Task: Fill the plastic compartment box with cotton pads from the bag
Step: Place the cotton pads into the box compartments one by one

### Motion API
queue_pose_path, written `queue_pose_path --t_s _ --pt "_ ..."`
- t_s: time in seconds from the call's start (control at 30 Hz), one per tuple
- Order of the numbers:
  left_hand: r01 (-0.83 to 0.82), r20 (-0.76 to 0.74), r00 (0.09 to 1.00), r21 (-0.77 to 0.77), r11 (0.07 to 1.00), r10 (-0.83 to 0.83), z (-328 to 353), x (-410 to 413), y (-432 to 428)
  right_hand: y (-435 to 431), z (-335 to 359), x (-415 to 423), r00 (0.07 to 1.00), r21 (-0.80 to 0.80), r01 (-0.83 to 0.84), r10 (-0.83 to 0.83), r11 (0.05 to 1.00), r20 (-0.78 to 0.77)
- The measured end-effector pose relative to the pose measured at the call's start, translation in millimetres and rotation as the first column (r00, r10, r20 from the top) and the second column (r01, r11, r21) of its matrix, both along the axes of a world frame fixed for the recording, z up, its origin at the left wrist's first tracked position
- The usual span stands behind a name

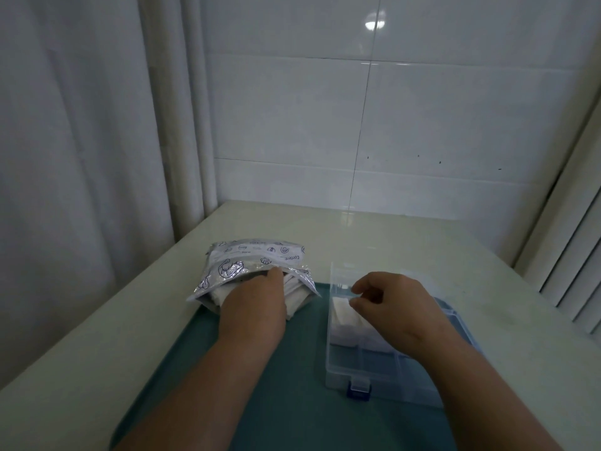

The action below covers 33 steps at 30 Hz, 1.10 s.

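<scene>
Cotton pads [348,315] stacked in the far left compartment of the clear plastic compartment box [374,379]; more showing at the mouth of the foil bag [257,265].

Left hand [253,307] pushed into the bag mouth, fingers hidden, grip impossible to tell; right hand [390,304] poised over the filled compartment, fingers curled, thumb and forefinger close, unclear whether pinching a pad. Likely slips: dragging out a clump and scattering pads over the teal mat [292,385], or knocking the raised lid [340,276] with the right knuckles. Near compartments apparently unfilled. Open room between bag and box; curtain [81,157] close on the left, tiled wall [422,125] beyond the far counter edge.
</scene>
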<state>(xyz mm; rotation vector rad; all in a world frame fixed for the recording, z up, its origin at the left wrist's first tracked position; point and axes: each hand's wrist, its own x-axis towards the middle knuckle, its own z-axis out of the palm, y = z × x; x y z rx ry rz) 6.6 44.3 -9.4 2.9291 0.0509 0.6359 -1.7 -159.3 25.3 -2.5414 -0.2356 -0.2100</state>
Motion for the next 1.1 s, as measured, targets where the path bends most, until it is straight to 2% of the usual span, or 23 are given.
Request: queue_pose_path --t_s 0.2,0.33,0.4,0.47,0.5,0.57,0.63,0.87,0.93,1.0,1.1 --pt "-0.017 0.108 0.994 0.062 0.998 0.011 12 -11 -5 1 1 -1 1.0 0.006 0.001 -0.001 1.0 -0.002" --pt "0.054 0.188 0.98 0.06 0.997 -0.065 12 -11 1 0 1 -1 1.0 0.015 0.004 -0.004 1.0 -0.01" --pt "0.064 0.179 0.982 0.007 0.998 -0.064 18 -12 6 -1 1 -1 1.0 0.022 0.005 -0.004 1.0 -0.011" --pt "0.076 0.15 0.987 -0.158 0.985 -0.052 23 -11 12 -1 1 0 1.0 0.026 0.005 -0.005 1.0 -0.008" --pt "0.099 0.129 0.99 -0.287 0.953 -0.065 25 -10 14 -1 0 0 1.0 0.027 0.007 -0.006 1.0 -0.006" --pt "0.156 0.104 0.988 -0.546 0.823 -0.118 27 -10 14 -1 0 0 1.0 0.028 0.007 -0.007 1.0 -0.002" --pt "0.18 0.098 0.983 -0.688 0.703 -0.156 29 -11 10 0 1 0 1.0 0.03 0.006 -0.006 1.0 -0.001" --pt "0.146 0.018 0.973 -0.821 0.552 -0.231 26 -12 4 2 1 -1 1.0 0.102 -0.014 0.015 0.995 -0.007" --pt "0.15 -0.004 0.953 -0.861 0.485 -0.302 28 -15 0 4 2 -1 0.999 0.226 -0.036 0.044 0.974 -0.027" --pt "0.163 -0.017 0.923 -0.888 0.43 -0.385 29 -18 -4 7 4 -3 0.991 0.402 -0.063 0.106 0.914 -0.086" --pt "0.177 -0.045 0.889 -0.885 0.432 -0.456 29 -19 -6 12 6 -7 0.97 0.52 -0.08 0.187 0.85 -0.156"
